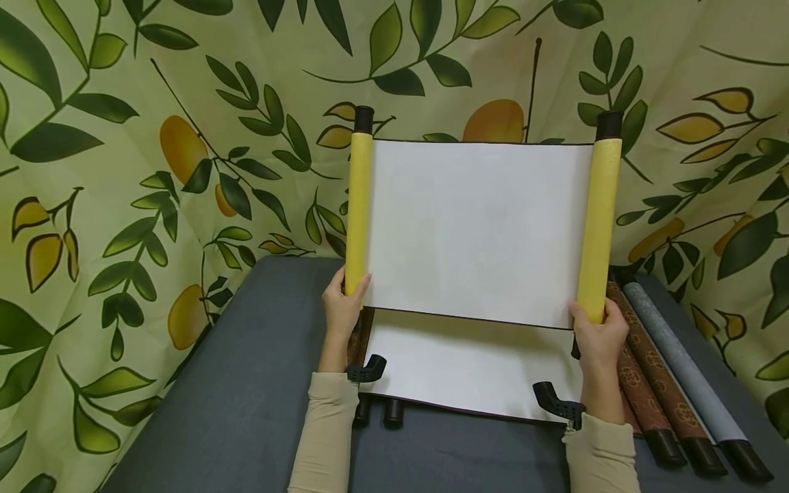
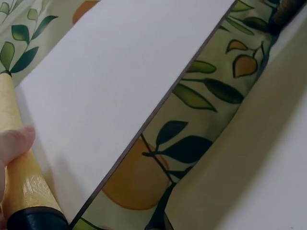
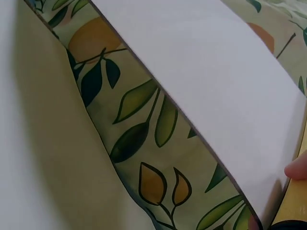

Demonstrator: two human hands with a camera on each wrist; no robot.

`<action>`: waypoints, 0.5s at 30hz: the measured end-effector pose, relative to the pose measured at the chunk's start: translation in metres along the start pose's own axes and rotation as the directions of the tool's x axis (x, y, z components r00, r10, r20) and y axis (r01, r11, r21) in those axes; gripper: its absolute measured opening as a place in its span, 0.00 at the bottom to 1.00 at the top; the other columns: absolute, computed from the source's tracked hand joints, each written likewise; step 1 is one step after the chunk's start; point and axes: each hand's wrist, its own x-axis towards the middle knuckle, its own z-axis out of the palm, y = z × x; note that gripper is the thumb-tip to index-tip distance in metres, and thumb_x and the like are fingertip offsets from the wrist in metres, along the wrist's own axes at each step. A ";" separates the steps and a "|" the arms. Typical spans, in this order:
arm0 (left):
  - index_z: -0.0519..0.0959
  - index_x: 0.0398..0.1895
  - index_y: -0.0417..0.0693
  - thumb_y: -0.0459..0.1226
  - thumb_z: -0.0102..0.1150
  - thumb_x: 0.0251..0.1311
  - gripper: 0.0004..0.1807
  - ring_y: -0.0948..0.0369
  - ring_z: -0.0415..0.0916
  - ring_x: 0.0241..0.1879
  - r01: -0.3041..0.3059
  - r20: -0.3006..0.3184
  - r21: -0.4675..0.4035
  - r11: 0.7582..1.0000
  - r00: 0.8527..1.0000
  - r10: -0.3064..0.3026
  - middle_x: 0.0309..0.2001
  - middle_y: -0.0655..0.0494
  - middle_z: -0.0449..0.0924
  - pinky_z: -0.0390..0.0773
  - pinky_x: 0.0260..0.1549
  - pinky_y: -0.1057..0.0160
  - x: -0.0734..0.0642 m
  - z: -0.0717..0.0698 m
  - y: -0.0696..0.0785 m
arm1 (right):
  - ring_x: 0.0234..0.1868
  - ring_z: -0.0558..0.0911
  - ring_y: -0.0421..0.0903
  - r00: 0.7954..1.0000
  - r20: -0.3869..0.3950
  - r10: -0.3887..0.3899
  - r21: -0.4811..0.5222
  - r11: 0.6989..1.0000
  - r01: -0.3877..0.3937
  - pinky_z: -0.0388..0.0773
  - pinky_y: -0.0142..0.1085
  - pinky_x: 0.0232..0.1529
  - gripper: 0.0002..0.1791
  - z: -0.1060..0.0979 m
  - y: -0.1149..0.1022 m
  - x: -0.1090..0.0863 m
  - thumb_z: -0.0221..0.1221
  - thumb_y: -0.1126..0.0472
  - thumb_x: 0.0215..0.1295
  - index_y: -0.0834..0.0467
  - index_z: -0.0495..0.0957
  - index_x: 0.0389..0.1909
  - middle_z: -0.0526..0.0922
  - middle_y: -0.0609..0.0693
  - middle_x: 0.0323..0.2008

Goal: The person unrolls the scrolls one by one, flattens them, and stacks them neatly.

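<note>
A partly unrolled scroll is held up in the head view, its blank white sheet (image 1: pixel 481 229) stretched between two yellow rollers with black end knobs. My left hand (image 1: pixel 342 311) grips the left roller (image 1: pixel 359 205) near its lower end, thumb on the front. Near the bottom of the right roller (image 1: pixel 599 226), my right hand (image 1: pixel 599 335) holds on in the same way. Each wrist view shows a thumb against yellow: the left thumb (image 2: pixel 19 141) and the right thumb (image 3: pixel 296 168). Below the raised scroll, another white sheet (image 1: pixel 468 373) lies spread, its sides partly hidden.
Rolled scrolls lie side by side on the right: brown patterned ones (image 1: pixel 664 370) and a grey one (image 1: pixel 684 363). Black knobs (image 1: pixel 393 413) poke out under the lower sheet. The grey-covered table (image 1: pixel 246 383) meets a leaf-printed cloth (image 1: pixel 123 82) behind and at the sides.
</note>
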 end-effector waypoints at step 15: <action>0.77 0.49 0.34 0.40 0.65 0.54 0.22 0.62 0.62 0.21 0.056 -0.047 0.027 0.998 0.997 -0.055 0.24 0.49 0.70 0.64 0.22 0.65 0.000 -0.001 -0.005 | 0.33 0.69 0.34 0.981 0.046 0.187 0.038 0.981 -0.189 0.68 0.20 0.26 0.22 -0.003 0.003 0.005 0.68 0.53 0.55 0.41 0.63 0.42 0.67 0.39 0.36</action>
